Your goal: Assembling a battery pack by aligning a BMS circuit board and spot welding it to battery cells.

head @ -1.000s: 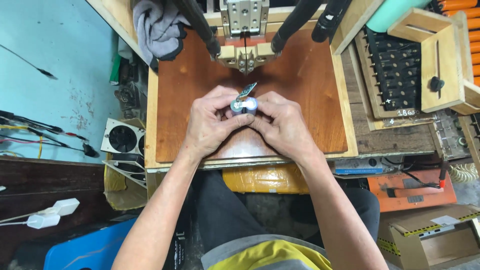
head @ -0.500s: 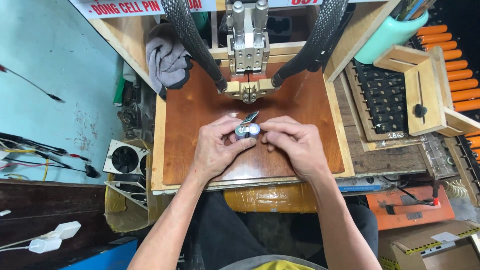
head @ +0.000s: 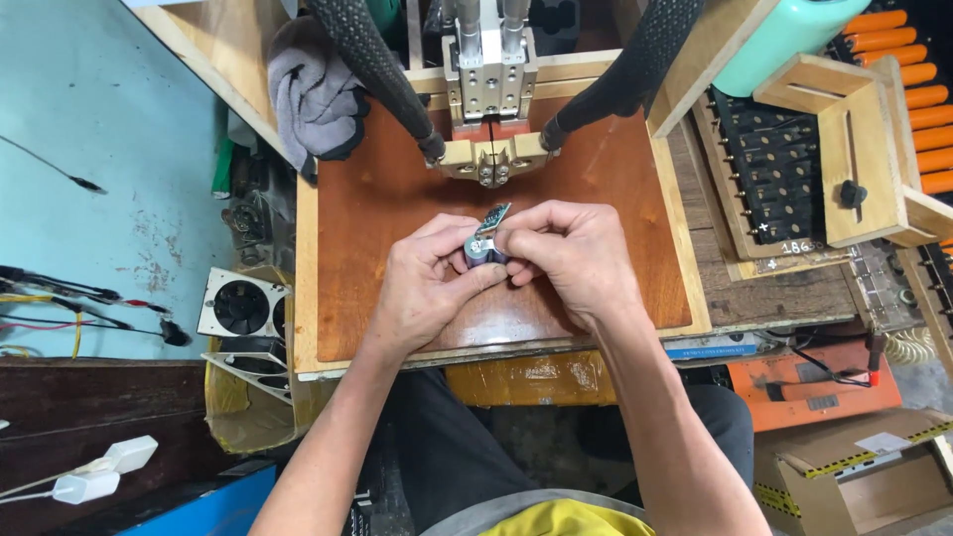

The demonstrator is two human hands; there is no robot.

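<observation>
Cells (head: 478, 249), a small grey bundle with a tiny green board (head: 493, 216) standing at its top, are held just above the wooden tray (head: 635, 199), near its middle and below the welder head (head: 491, 149). Everything else is placed against that tray. Left of it, a small fan (head: 241, 306) is seen on the cluttered bench, with loose wires further out. At the tray's upper left corner a grey rag (head: 313, 94) is draped. The left hand (head: 427, 288) is closed around the cells from the left, thumb pressed on the bundle's lower side. The right hand (head: 566, 253) is clenched on the same bundle from the right, fingertips pinching it beside the board. Both hands are touching each other over the tray. Two black hoses (head: 382, 74) are run down to the welder head at the tray's far edge. Right of the tray, a black holder (head: 769, 179) is laid, and orange cells (head: 903, 69) are stacked beyond it.
</observation>
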